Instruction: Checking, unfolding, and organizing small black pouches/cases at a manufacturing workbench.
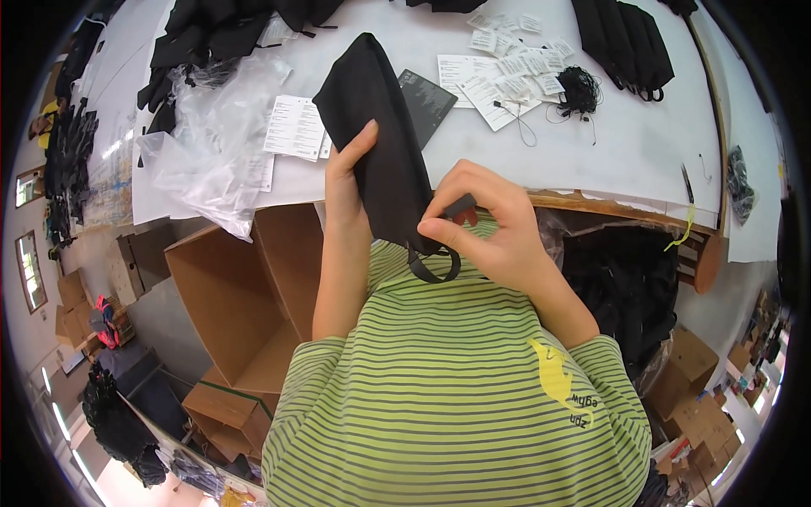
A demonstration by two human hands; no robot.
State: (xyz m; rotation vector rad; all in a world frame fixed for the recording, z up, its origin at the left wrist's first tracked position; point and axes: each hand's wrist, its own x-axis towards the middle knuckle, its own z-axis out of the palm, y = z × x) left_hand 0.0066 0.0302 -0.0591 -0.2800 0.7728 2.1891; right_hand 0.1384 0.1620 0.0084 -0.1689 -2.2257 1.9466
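A long, flat black fabric pouch [380, 139] is held up at a slant over the table's near edge. My left hand [346, 177] is closed round its left side, with the thumb lying across the front. At the pouch's lower right edge, my right hand [498, 224] is closed in a pinch, thumb and forefinger together. A short dark tab [459, 205] shows between that hand's fingers; whether it belongs to the pouch I cannot tell. Below the pinch, a black strap loop [437, 277] hangs from the pouch's bottom end.
On the white table [625, 152] lie clear plastic bags [215, 127], printed sheets [294, 127], a dark flat card [427, 106], small white tags [528, 63], black cords [579, 91] and more black pouches [625, 46]. A cutter [688, 184] is at right. Cardboard boxes [228, 296] stand below left.
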